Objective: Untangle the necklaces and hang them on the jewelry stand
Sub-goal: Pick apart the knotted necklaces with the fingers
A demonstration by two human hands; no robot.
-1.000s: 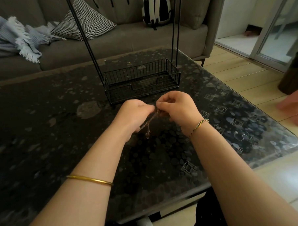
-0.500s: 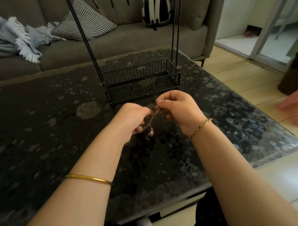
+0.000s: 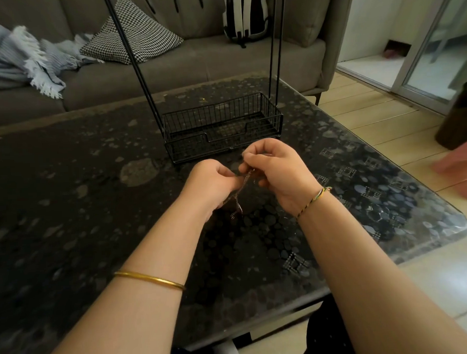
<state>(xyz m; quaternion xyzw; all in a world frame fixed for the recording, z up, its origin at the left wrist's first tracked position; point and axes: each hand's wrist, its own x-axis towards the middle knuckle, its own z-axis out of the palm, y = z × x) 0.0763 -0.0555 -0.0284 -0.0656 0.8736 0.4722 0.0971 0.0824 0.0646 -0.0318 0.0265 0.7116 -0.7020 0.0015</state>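
Both hands pinch the tangled necklaces (image 3: 244, 184) at frame centre, left hand (image 3: 213, 183) lower, right hand (image 3: 279, 172) higher, just below the jewelry stand (image 3: 222, 126); loosening strands gently, without tugging, should serve best.

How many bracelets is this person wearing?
2. A plain gold bangle sits on the left forearm; a braided multicolour cord circles the right wrist. The tangled necklaces pinched by the left hand and right hand are not counted.
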